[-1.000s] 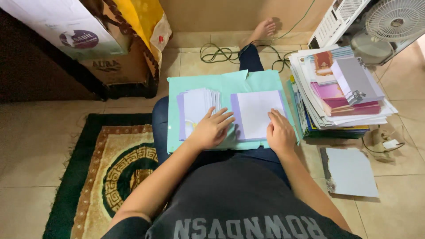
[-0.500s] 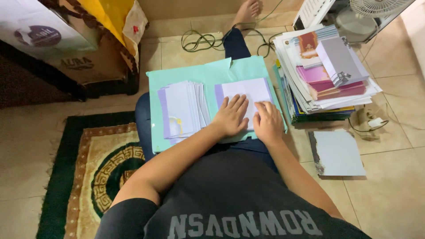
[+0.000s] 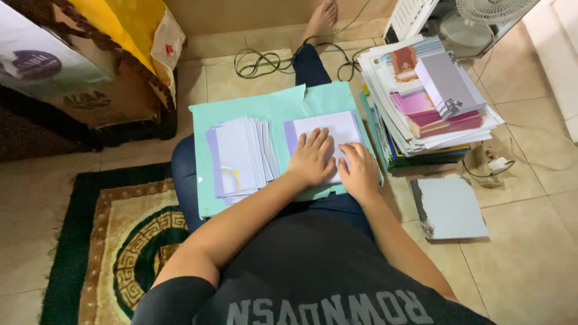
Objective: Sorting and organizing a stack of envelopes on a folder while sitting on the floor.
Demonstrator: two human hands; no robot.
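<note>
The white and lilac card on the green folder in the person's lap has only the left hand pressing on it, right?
Not quite: the head view shows both hands flat on the card, the left hand and the right hand side by side. The card does lie on the green folder across the lap.

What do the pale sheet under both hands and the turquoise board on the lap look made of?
The pale sheet looks like thin matte card or paper: flat, crisp edges, no shine, lavender stripe on its left edge. The turquoise board seems to be matte paper or folder card, its far edge notched; which of the two I cannot tell.
</note>
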